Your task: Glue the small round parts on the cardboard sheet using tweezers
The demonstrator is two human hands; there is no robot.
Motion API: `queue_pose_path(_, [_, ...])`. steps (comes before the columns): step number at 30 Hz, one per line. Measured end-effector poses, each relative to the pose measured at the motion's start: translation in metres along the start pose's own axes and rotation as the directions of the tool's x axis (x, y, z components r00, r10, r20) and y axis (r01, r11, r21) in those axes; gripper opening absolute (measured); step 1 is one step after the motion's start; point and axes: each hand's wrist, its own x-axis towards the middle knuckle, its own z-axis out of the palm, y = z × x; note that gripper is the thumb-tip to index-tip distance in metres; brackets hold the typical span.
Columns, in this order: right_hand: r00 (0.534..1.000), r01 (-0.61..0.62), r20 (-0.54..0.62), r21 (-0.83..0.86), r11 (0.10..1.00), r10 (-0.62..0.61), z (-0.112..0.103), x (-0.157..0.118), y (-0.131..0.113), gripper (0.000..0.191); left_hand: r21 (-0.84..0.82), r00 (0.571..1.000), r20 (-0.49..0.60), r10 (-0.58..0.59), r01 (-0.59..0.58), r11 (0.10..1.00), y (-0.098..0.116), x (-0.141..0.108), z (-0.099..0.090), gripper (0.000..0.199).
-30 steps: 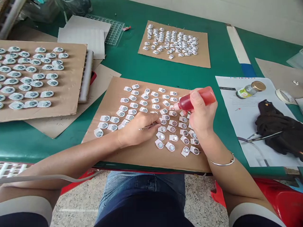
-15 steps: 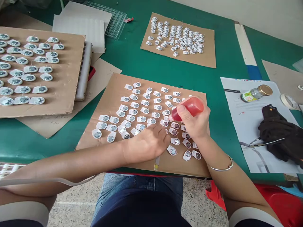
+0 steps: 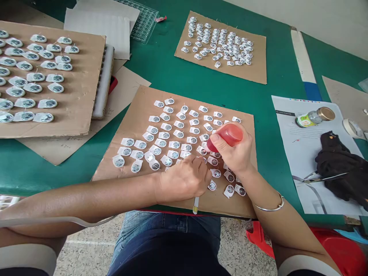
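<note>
My right hand [image 3: 237, 149] is wrapped round a red squeeze bottle [image 3: 228, 138], tilted with its tip down at a small round piece [image 3: 201, 150] with a white tab. Close beside the tip, my left hand [image 3: 184, 178] is closed, knuckles up. A thin pale stick [image 3: 196, 205] with a yellowish end sticks out below it; the fingers' grip on it is hidden. Both hands are over a cardboard sheet [image 3: 172, 96] set with rows of the same silvery, white-tabbed pieces. Pieces near the bottle look reddish, and my left hand covers several.
On the left lies a raised cardboard sheet [image 3: 83, 92] of similar pieces; another cardboard sheet [image 3: 184, 42] is at the back. To the right are printed paper [image 3: 290, 153], a glass jar [image 3: 314, 117], a tape roll [image 3: 353, 128], black cloth [image 3: 336, 165] and tweezers [image 3: 324, 179].
My left hand and the stick have shifted slightly right. The bottle has tipped a little and moved slightly down and left. The whole view has shifted a little.
</note>
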Motion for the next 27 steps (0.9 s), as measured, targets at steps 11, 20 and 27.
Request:
queue_pose_path(11, [0.999,0.017,-0.032,0.007,1.0,-0.017,0.0013,0.0,0.0013,0.028,0.002,1.0,-0.012,0.017,-0.017,1.0,-0.002,0.0006,-0.0007,0.022])
queue_pose_path(20, [0.998,0.029,-0.055,0.015,0.999,-0.028,0.0016,0.001,0.0026,0.025,-0.022,0.999,0.04,0.037,-0.036,0.999,-0.0032,0.0012,-0.0017,0.022])
queue_pose_path(27, [0.996,0.017,-0.084,0.022,1.0,-0.015,0.0025,0.0027,0.0042,0.026,-0.008,0.998,0.053,0.031,-0.031,0.999,-0.0045,0.0017,-0.0025,0.02])
